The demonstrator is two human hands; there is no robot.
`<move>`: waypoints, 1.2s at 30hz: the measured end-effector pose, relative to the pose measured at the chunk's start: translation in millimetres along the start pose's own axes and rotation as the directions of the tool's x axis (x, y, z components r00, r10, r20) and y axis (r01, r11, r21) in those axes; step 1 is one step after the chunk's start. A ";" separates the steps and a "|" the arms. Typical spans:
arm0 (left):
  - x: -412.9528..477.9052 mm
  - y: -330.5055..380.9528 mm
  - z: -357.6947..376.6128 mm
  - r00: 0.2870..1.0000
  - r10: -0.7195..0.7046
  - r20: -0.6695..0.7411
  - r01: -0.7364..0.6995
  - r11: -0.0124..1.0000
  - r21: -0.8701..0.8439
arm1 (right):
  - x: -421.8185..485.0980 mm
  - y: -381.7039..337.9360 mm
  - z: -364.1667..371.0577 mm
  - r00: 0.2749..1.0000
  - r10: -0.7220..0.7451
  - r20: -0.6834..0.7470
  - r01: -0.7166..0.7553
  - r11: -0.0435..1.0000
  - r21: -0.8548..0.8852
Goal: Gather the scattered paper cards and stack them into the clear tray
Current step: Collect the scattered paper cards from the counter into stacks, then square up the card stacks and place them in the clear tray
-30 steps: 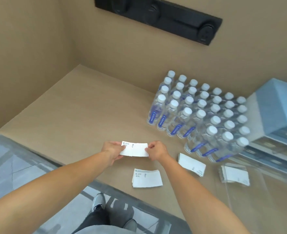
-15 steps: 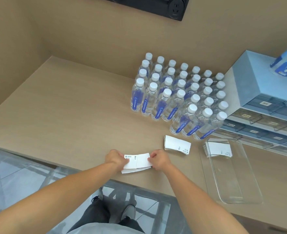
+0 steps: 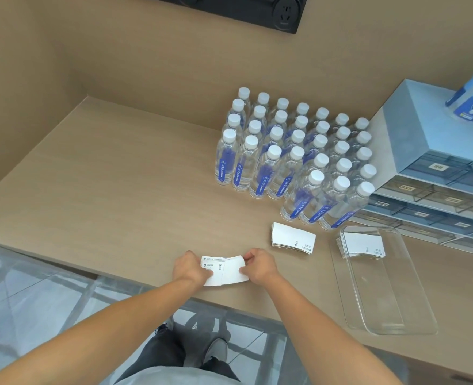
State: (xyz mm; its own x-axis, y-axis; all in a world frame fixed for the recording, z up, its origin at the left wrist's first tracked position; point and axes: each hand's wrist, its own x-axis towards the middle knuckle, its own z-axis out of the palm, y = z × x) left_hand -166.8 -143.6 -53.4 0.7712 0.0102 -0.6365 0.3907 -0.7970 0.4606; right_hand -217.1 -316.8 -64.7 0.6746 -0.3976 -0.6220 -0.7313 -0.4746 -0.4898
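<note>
Our left hand point(image 3: 189, 266) and right hand point(image 3: 259, 266) pinch the two ends of a card bundle point(image 3: 225, 270) at the near edge of the worktop point(image 3: 104, 176); right of it lies a loose card stack point(image 3: 292, 236), then the clear tray point(image 3: 391, 307) with cards point(image 3: 361, 244) at its far end

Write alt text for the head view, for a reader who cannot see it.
Both hands, the left hand and right hand, pinch a small stack of white paper cards by its ends at the near edge of a beige table. To the right lie a loose card pile, then a clear tray holding more cards at its far end, with water bottles behind.
</note>
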 end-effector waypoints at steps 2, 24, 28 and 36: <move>-1.8 -1.9 3.9 1.000 0.009 -0.003 -0.009 1.000 -0.001 | -2.5 -1.1 2.5 1.000 -0.001 -0.001 0.001 1.000 0.016; 5.5 6.4 -5.2 0.985 0.120 0.121 -0.104 0.985 -0.135 | -14.5 8.9 4.2 0.998 0.037 -0.058 -0.025 0.982 0.189; 4.7 26.4 2.9 0.964 0.156 0.213 -0.098 0.961 -0.259 | -20.9 23.6 -14.3 0.992 0.086 -0.093 -0.055 0.953 0.297; -24.4 70.8 46.0 0.888 0.188 0.419 -0.018 0.926 -0.377 | -47.7 77.1 -58.3 0.972 0.197 -0.130 -0.100 0.841 0.531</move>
State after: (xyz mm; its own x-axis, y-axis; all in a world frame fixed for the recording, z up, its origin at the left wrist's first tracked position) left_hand -181.1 -228.0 -33.7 0.5480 -0.3941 -0.7378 0.5372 -0.5103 0.6716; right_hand -299.8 -380.2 -37.2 0.5241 -0.5819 -0.6218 -0.7362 0.0575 -0.6743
